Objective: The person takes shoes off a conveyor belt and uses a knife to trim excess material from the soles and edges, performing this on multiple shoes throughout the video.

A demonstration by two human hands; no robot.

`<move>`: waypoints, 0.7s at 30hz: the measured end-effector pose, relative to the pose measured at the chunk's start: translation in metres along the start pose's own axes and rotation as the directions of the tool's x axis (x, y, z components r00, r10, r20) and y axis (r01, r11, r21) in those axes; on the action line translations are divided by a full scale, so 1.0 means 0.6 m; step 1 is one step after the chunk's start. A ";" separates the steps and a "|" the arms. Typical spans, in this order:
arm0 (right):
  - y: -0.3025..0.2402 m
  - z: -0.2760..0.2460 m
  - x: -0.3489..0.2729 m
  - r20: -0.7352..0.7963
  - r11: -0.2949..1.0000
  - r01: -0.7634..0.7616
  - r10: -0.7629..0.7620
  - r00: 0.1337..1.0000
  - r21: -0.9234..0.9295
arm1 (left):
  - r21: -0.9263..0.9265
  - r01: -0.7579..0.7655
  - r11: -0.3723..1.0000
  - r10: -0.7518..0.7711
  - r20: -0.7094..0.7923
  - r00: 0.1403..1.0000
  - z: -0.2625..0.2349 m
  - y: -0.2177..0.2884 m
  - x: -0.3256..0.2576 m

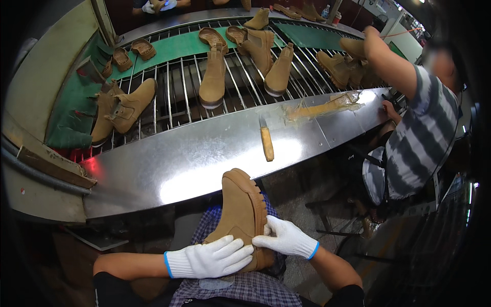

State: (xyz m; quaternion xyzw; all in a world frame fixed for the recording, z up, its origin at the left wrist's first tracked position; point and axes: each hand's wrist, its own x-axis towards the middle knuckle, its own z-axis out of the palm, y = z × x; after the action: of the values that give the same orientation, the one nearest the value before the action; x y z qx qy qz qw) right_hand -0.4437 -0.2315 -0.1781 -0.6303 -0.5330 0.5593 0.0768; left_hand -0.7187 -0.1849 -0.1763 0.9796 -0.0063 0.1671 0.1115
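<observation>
A tan suede boot with a lugged sole rests across my lap, toe pointing up toward the bench. My left hand, in a white knit glove with a blue cuff, lies flat across the boot's shaft, fingers stretched out. On the other side, my right hand, gloved alike, grips the boot at the heel end of the sole, thumb against the upper. Part of the right fingers is hidden behind the sole. A knife with a wooden handle lies on the metal bench beyond the boot.
Tan boots and loose soles sit on the roller conveyor and its green belt. Yellowish residue covers part of the bench's right side. A co-worker in a striped shirt sits at right, one arm over the conveyor.
</observation>
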 end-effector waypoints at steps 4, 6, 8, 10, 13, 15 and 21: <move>-0.001 -0.024 0.013 0.073 1.000 -0.003 0.003 0.997 0.000 | -0.406 0.221 0.887 -0.135 0.231 0.963 -0.072 -0.043 0.001; 0.016 -0.030 0.033 0.100 0.987 -0.050 0.035 0.994 0.150 | -0.643 0.503 0.577 -0.391 0.322 0.862 -0.088 -0.069 -0.008; -0.017 -0.060 0.046 -0.017 0.999 0.034 -0.034 0.999 -0.017 | -0.591 0.796 0.130 -0.731 0.485 0.480 -0.068 -0.080 -0.020; -0.019 -0.078 0.071 0.028 0.991 0.097 -0.095 0.995 -0.088 | -0.557 0.802 -0.217 -0.598 0.725 0.342 0.002 -0.130 -0.027; -0.024 -0.104 0.101 0.235 0.968 0.034 -0.094 0.968 0.247 | -0.597 0.680 -0.426 -0.430 0.795 0.428 0.019 -0.149 0.014; -0.029 -0.118 0.110 0.301 0.978 -0.015 -0.049 0.952 0.206 | -0.640 0.611 -0.466 -0.364 0.768 0.527 0.024 -0.159 0.032; -0.005 -0.104 0.127 0.428 0.896 -0.159 -0.037 0.903 0.415 | -0.556 0.775 -0.299 -0.448 0.799 0.400 0.064 -0.154 0.015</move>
State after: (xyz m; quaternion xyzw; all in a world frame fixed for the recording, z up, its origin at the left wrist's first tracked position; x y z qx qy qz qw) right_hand -0.4113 -0.1415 -0.2010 -0.4761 -0.3759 0.7908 0.0813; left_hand -0.6932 -0.1027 -0.2286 0.5229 0.3999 -0.0987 0.7463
